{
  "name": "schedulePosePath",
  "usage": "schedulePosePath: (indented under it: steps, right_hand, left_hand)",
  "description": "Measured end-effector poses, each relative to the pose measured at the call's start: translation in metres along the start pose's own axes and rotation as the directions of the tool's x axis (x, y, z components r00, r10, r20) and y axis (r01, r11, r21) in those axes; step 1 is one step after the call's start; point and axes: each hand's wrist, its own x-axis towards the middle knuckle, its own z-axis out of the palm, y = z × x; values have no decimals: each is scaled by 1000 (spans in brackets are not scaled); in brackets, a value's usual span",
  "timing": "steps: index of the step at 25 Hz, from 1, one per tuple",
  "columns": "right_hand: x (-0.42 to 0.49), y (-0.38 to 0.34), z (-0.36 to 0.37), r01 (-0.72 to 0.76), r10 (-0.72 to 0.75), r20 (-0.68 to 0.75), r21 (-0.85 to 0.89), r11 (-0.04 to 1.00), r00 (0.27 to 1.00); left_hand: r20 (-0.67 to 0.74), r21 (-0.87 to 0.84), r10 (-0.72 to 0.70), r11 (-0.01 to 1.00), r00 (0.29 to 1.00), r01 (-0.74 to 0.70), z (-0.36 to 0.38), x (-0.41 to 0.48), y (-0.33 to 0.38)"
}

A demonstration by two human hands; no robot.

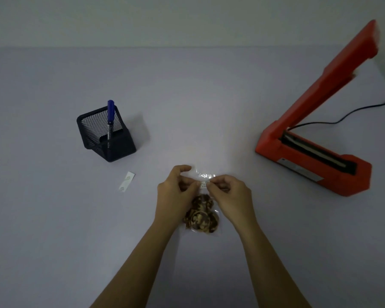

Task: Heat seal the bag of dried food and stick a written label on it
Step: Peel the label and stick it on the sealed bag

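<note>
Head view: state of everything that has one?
heat sealer, arm raised, open
pen, upright in the mesh holder
mesh holder, upright, holding the pen
bag, lying flat, dried food in its near end; seal cannot be told
label, held over the bag's upper part
left hand, pinches the label
right hand, pinches the label
backing strip, lying flat, untouched

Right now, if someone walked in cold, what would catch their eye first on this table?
The orange-red heat sealer at the right, its arm raised open, stands out most. At centre, the left hand and right hand pinch a small white label at the top of a clear bag of dried food. At the left, a blue pen stands in a black mesh pen holder.
</note>
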Motion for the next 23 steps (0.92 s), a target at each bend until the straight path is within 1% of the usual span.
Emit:
schedulePosePath:
  steps: [3, 7, 12, 20, 23]
  right_hand:
    - [4, 1, -1, 12, -14, -26, -76, 997, 1000]
    - [4, 0, 0, 29, -37, -61, -127, 992, 997]
    - [3, 1, 3, 33, -42, -69, -130, 991, 997]
    - [5, 1, 7, 31, -42, -63, -164, 986, 997]
    - [4, 1, 6, 53, -65, -65, -167, 984, 996]
  left_hand:
    - [-17, 34, -4, 999, 1000, 5, 3, 2, 0]
    - [-48, 43, -32, 998, 998, 34, 6, 3, 3]
    - [-87, 93, -38, 995, 995, 46, 10, 3, 4]
    - [-100, 139, 2, 990, 995, 12, 14, 0, 5]
    - [-86, 151, 0, 988, 996, 13, 14, 0, 7]
